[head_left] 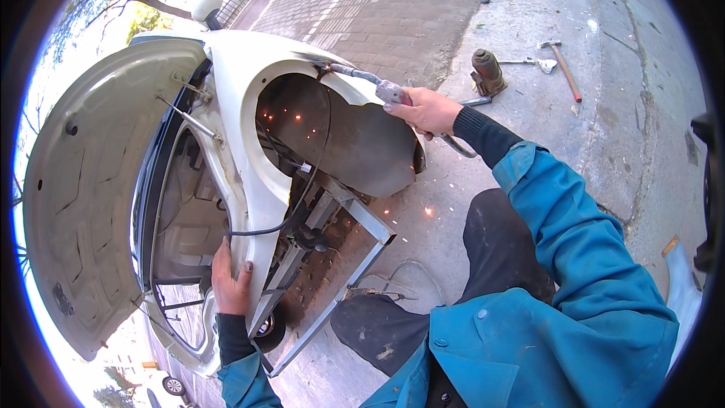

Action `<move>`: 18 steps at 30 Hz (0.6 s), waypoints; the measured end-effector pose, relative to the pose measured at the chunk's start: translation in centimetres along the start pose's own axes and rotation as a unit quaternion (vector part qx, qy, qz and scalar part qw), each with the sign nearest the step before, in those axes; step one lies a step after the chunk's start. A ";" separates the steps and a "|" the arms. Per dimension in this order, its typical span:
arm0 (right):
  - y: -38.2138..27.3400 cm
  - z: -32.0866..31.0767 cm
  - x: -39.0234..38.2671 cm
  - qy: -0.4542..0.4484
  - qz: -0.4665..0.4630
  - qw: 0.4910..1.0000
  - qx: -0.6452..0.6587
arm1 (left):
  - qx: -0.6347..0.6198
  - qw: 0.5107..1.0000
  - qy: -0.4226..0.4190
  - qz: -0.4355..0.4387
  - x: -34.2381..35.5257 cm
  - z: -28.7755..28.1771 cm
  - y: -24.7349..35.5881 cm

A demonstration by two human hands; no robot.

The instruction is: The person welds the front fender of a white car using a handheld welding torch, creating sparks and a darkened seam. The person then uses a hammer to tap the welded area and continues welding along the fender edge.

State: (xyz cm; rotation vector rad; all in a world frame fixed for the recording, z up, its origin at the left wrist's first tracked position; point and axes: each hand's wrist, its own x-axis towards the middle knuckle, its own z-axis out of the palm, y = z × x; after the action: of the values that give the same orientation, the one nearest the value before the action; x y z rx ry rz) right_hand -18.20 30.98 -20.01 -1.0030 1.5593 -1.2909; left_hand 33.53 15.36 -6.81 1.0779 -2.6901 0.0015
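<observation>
My right hand point(429, 109) is closed around the grey handle of a torch point(393, 92). Its curved neck meets the darkened upper rim of the round wheel opening in a white car body panel point(230, 68). Orange sparks point(297, 117) fly inside the opening, and a few glow on the ground below. A large grey sheet point(355, 140) hangs in and across the opening, with a ragged lower edge. My left hand point(231, 279) grips the lower edge of the white panel, thumb raised beside it. A black cable point(283, 223) curves past the fingertips and up through the opening.
The raised lid point(83, 189) stands at the left on thin struts. Under the body is a grey metal frame point(332, 287). A bottle jack point(489, 72) and a hammer point(563, 72) lie on the concrete to the right. A loose cable point(419, 268) lies near my knees.
</observation>
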 end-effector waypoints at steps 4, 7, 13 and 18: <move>0.0 0.0 0.1 0.000 -0.002 1.000 -0.004 | -0.003 1.000 -0.001 0.000 0.0 0.0 0.0; 0.0 0.0 0.2 0.000 0.001 1.000 -0.006 | -0.005 1.000 0.000 -0.002 0.0 0.0 0.0; -0.1 -0.1 0.1 0.001 0.004 1.000 -0.011 | -0.006 1.000 0.000 -0.004 -0.1 0.0 0.0; -0.1 -0.2 0.1 -0.004 0.004 1.000 -0.003 | -0.005 1.000 -0.002 -0.001 -0.1 0.0 -0.1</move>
State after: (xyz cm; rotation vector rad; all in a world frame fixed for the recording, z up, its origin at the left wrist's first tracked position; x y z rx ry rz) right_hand -18.41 30.94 -19.95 -1.0037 1.5607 -1.2752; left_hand 33.67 15.34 -6.84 1.0790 -2.6885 -0.0150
